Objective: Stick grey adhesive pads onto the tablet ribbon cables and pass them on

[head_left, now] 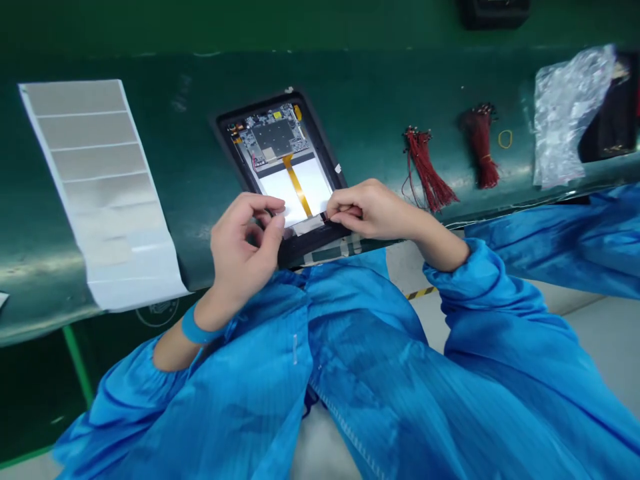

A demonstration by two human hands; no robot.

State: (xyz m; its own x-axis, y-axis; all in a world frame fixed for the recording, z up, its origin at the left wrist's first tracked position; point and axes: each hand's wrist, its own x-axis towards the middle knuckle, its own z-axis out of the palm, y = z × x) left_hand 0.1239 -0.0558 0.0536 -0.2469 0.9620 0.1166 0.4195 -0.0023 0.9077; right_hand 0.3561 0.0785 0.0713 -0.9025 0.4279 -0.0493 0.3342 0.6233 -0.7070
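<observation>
An opened tablet (320,175) lies in a black frame at the edge of the green bench, its inside facing up. It shows a circuit board (273,139) at the top, a white panel (277,185) below and an orange ribbon cable (299,189) down the middle. My left hand (247,237) is at the tablet's lower left, thumb and forefinger slightly apart with nothing visible between them. At the lower right corner, my right hand (367,210) has its fingertips pinched together. Whatever they may hold is too small to make out.
To the left lies a sheet of grey labels (83,130). On the right are two bundles of red wires (431,170), a yellow rubber band (505,139) and a clear plastic bag (563,120). Another person's blue sleeve (555,230) shows at the right edge.
</observation>
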